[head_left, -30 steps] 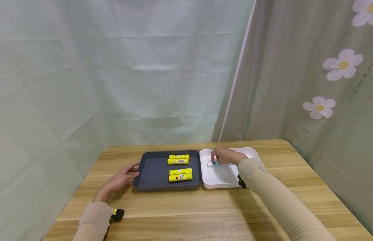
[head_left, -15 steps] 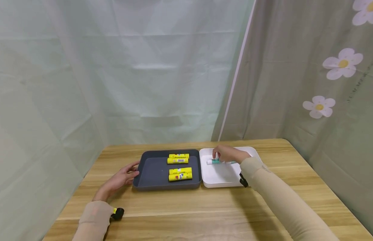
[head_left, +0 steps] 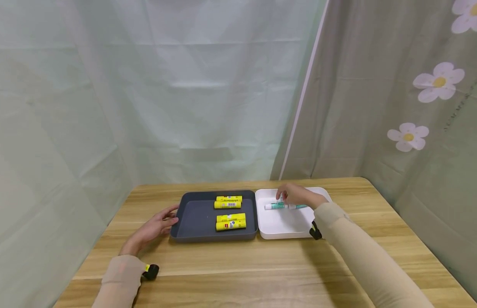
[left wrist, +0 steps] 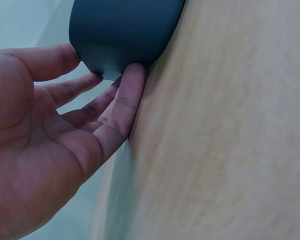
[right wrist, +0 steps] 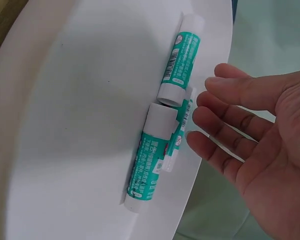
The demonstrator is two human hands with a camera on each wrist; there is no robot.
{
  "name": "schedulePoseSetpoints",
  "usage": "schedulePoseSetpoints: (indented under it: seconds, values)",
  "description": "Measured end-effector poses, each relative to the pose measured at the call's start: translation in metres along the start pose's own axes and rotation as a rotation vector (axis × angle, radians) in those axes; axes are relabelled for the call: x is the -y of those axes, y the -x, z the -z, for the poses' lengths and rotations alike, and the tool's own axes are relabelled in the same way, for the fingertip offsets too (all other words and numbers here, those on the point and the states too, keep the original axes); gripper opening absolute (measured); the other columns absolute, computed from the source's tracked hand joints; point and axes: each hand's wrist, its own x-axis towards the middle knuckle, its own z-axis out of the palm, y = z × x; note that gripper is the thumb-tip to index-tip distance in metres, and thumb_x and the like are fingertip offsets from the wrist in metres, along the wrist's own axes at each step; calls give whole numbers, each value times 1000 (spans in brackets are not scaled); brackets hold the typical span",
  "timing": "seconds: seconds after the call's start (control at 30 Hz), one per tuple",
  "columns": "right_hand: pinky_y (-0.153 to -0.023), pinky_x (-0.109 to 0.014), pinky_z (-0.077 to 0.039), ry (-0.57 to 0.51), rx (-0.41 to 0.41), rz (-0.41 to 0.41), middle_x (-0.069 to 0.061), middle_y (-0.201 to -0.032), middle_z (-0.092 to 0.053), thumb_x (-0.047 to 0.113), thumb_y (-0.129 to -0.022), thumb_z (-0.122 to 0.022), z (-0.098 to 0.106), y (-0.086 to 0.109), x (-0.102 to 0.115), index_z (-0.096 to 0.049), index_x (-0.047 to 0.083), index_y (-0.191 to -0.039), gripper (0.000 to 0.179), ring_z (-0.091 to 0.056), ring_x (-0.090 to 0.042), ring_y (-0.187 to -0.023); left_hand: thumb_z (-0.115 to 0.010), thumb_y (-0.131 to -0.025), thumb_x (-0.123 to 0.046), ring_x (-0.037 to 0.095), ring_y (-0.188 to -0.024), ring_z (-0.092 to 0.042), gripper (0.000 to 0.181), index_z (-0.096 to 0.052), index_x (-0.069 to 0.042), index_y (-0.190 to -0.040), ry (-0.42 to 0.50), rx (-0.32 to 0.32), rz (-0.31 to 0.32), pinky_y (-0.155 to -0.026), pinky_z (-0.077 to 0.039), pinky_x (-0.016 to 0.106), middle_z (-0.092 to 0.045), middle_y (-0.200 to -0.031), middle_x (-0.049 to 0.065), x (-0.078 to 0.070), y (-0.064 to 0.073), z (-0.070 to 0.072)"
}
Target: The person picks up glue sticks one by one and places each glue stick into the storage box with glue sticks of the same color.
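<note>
My left hand rests its fingertips against the left wall of the dark grey tray; in the left wrist view the extended fingers meet the tray's rounded corner. My right hand hovers over the far side of the white tray, its fingers loosely bent and holding nothing. Close by its fingertips, in the right wrist view, three white-and-teal glue sticks lie in the white tray: one upper stick, one lower stick, and one partly hidden stick alongside them by the wall.
Several yellow glue sticks lie in two pairs in the right half of the grey tray. The two trays stand side by side on a wooden table. A pale curtain hangs behind the table and at both sides.
My right hand has let go of a teal glue stick and drawn slightly to the right, leaving more of the sticks showing. My left hand stays at the grey tray.
</note>
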Motion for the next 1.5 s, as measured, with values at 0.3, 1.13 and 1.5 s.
schedulePoseSetpoints:
  seconds: [0.3, 1.13, 1.5]
  values:
    - [-68, -30, -46, -116, -51, 12, -6, -82, -62, -14, -88, -68, 1, 9, -1, -75, -4, -107, 22, -53, -17, -76, -51, -111, -19, 51, -140, -39, 65, -19, -3, -166, 12, -3, 6, -106, -46, 52, -30, -151, 32, 0, 3, 0]
    - [-75, -35, -53, -143, -203, 47, -20, -95, -69, -9, -95, -59, 16, 23, -2, -76, 1, -108, 24, -60, -22, -83, -50, -112, -23, 51, -137, -45, 63, -23, 1, -164, -92, -148, -155, -108, -45, 59, -39, -150, 33, -33, 8, -3]
    - [-80, -39, -50, -174, -235, 13, -22, -102, -68, -9, -97, -56, 12, 26, 1, -75, 0, -111, 25, -58, -26, -89, -53, -111, -27, 43, -133, -50, 53, -41, -8, -160, -254, -163, -206, -106, -43, 61, -54, -143, 22, -69, 6, -21]
